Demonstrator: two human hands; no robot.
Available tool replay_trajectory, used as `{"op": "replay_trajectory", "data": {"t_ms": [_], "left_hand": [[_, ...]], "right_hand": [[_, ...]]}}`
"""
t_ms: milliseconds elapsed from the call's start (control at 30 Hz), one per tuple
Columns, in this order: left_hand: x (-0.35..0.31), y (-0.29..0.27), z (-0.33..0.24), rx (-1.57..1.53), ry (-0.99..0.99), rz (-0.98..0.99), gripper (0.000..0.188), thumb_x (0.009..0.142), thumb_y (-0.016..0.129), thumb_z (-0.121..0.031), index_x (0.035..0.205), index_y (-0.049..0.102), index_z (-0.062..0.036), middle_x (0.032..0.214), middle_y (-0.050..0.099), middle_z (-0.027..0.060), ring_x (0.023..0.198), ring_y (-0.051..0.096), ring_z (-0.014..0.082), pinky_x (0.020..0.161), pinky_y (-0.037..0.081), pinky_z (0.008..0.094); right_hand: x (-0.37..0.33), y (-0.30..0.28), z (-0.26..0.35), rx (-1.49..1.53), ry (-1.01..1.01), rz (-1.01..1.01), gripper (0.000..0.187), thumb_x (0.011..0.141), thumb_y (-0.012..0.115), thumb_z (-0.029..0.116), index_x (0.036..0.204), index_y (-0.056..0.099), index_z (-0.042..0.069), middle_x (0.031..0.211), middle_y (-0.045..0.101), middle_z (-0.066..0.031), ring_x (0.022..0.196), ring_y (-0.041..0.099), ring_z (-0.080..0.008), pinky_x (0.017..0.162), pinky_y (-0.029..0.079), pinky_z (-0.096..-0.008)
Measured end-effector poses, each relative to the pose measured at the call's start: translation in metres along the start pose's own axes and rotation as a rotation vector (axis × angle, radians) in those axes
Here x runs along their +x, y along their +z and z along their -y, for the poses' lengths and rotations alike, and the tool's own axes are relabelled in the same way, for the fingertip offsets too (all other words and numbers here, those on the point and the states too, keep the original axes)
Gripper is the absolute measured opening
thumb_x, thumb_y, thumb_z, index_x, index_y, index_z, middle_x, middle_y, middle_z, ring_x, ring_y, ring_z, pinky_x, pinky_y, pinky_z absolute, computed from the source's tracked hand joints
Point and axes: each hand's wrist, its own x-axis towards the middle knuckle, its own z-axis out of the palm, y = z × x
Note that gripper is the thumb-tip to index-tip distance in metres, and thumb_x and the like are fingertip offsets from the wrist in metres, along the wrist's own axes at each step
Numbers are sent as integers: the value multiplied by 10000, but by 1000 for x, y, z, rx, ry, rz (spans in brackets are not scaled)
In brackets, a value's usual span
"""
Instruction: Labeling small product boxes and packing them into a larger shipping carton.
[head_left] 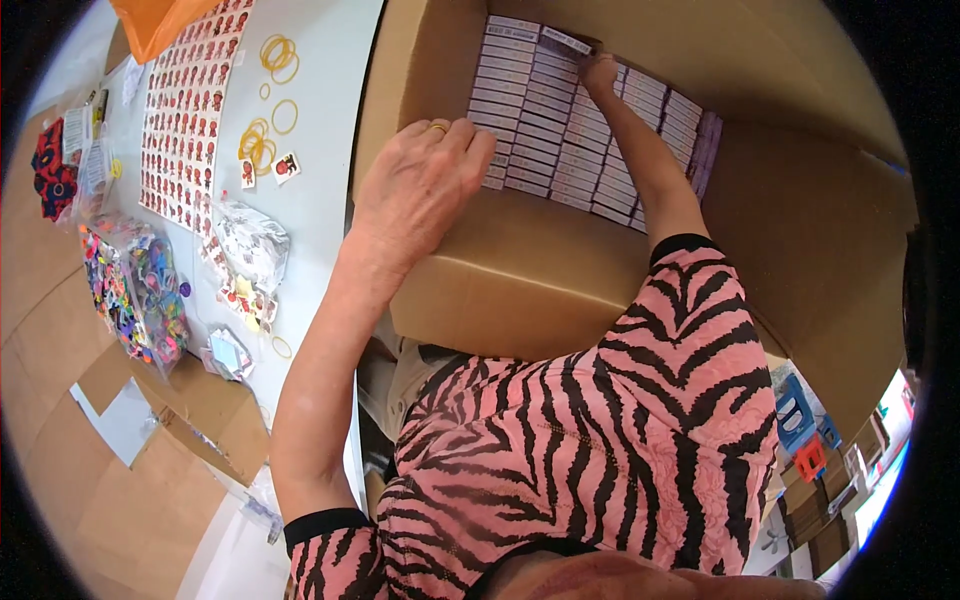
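Observation:
Inside the large cardboard carton [505, 285] lie several tight rows of small, flat, whitish-purple boxes [540, 140]. Deep in it, at the far side of the rows, my right hand [600, 74] grips the end of one small box [566, 40], which sits tilted above its neighbours. My left hand [428, 180] is over the carton's near left corner, its fingers curled together and pointing toward the rows. Whatever those fingers may hold is hidden under the hand. A ring shows on one of them.
Left of the carton, a white table [320, 60] bears a sticker sheet [190, 130], yellow rubber bands [258, 148], a clear bag of white pieces [250, 240] and a bag of colourful small items [135, 290]. An orange bag [160, 25] lies at the far left. Blue and red items [800, 430] are at the lower right.

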Motion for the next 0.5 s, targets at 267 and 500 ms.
{"op": "replay_trajectory", "data": {"t_ms": [267,500], "left_hand": [[7,-5,-4,-26,23,-33,110,702,588,-70,785,519,-94,758,546,37,752,592,169,727,464,273],[3,4,0,-2,-12,-18,83,737,603,-89,806,558,-84,783,593,51,783,612,171,735,467,277]], "right_hand": [[16,29,-36,970,378,-107,429,698,759,161,1095,622,73,996,667,-89,883,631,-248,735,510,-363],[18,-15,9,907,708,140,471,684,782,93,1120,616,30,1091,633,-76,924,588,-165,799,476,-313]]}}
